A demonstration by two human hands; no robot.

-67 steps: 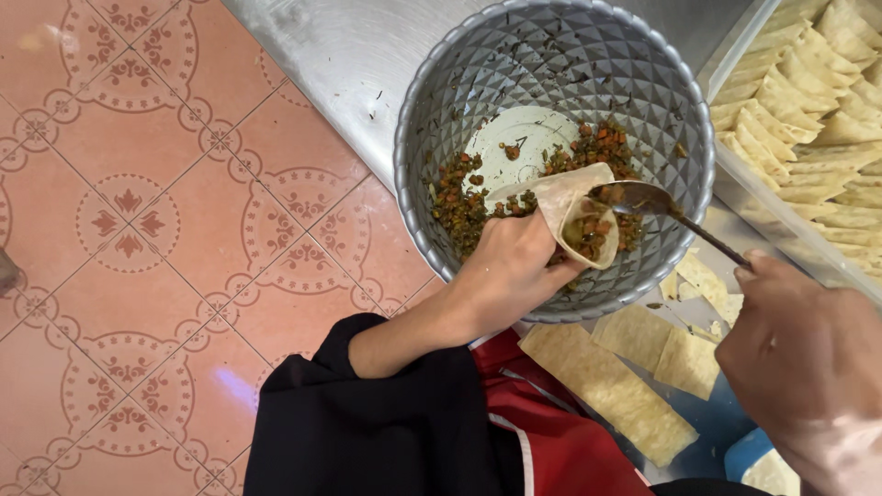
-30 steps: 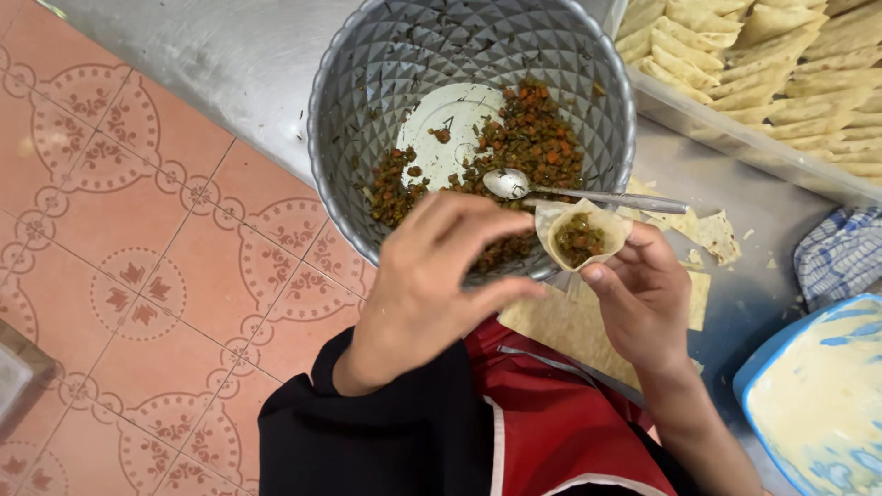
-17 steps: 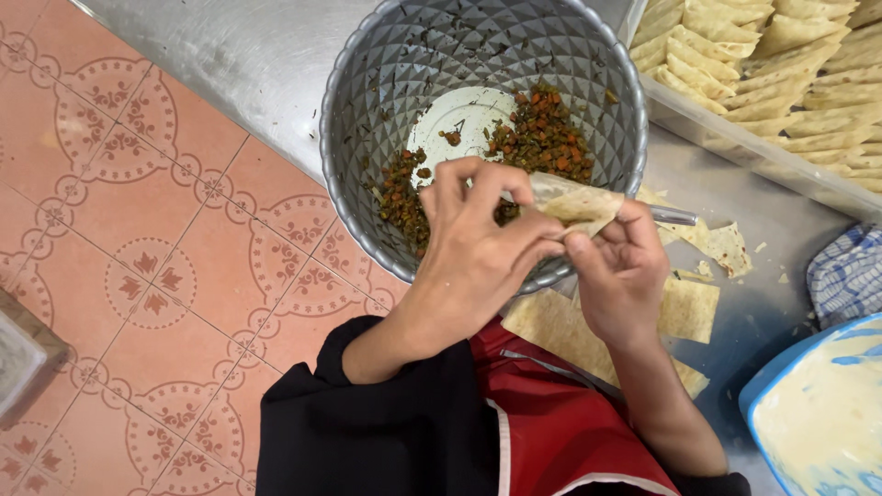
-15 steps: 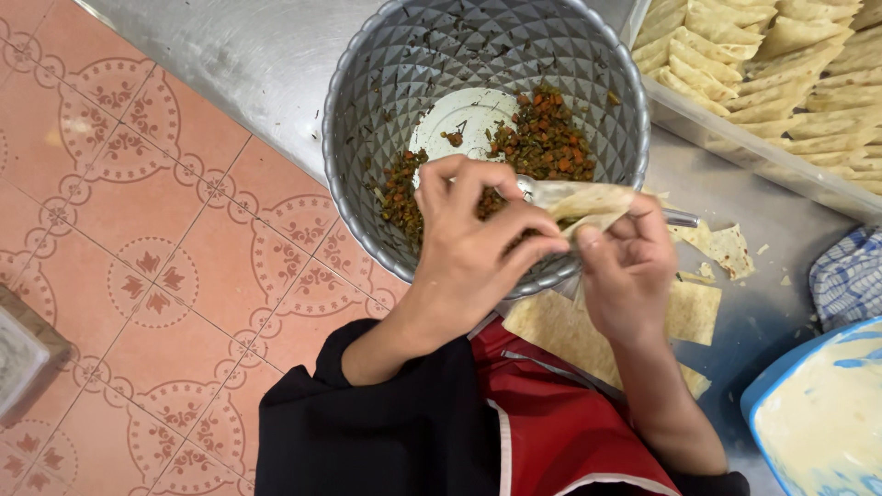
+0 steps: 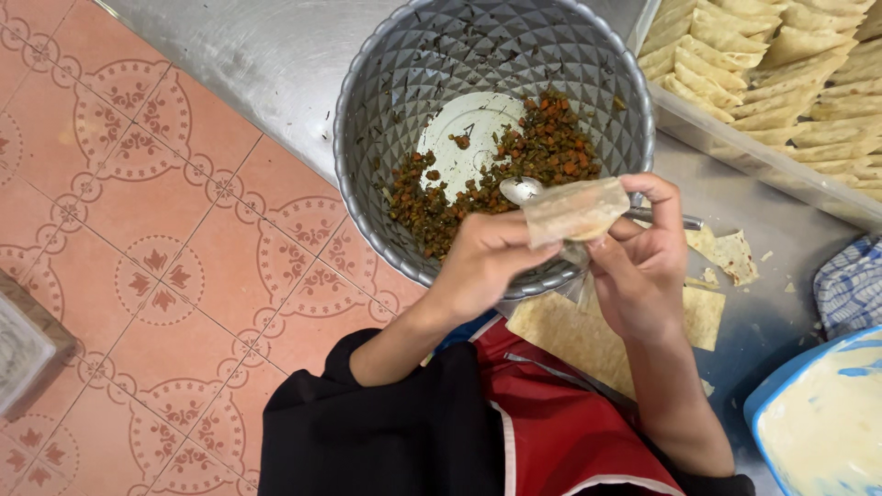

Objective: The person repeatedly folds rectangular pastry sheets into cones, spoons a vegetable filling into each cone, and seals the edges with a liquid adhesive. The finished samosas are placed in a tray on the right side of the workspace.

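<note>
Both hands pinch one filled pastry wrapper point(image 5: 576, 209), pale and folded over its filling, just above the near rim of a grey faceted bowl point(image 5: 386, 83). My left hand point(image 5: 484, 260) grips its left side; my right hand point(image 5: 643, 266) grips the right side and underside. Inside the bowl lies an orange-green minced filling point(image 5: 514, 165) and a metal spoon point(image 5: 522, 189), its handle sticking out to the right behind the wrapper.
A tray of folded pastries point(image 5: 781, 64) stands at the top right. Flat pastry sheets point(image 5: 570, 335) lie on the steel counter point(image 5: 276, 64) under my hands. A blue bowl of white paste point(image 5: 818, 422) sits bottom right, a checked cloth point(image 5: 850, 285) beside it. Tiled floor point(image 5: 138, 230) lies left.
The wrapper was an open cone with filling showing; it is now folded shut between both hands. The spoon left my right hand and rests in the bowl.
</note>
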